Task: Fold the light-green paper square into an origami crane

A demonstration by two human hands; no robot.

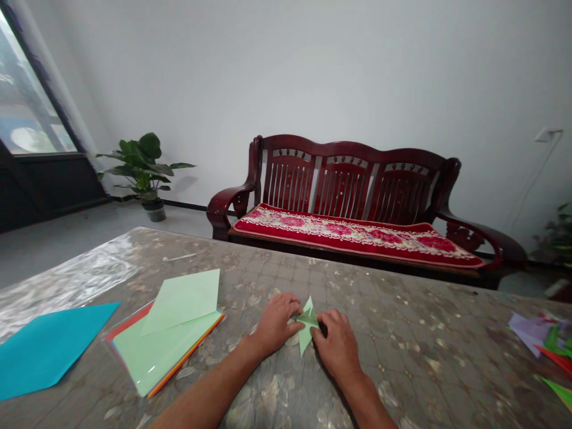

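A small folded piece of light green paper [307, 322] lies on the patterned table, pointed at its far and near ends. My left hand [277, 320] grips its left side, thumb and fingers closed on the edge. On the opposite side, my right hand [338, 342] pinches the right edge with thumb and forefinger. Parts of the paper's side edges are hidden under the fingertips. To the left of my left forearm sits a stack of coloured paper [156, 354], with a loose light green sheet [187, 298] lying askew on top.
A large blue sheet [53, 345] lies at the table's left, beside crinkled clear plastic [84, 271]. A thin white stick [179, 257] rests near the far edge. Coloured paper pieces [529, 332] are at far right. Beyond the table [402, 333] stand a wooden sofa [344, 179] and a potted plant [149, 170].
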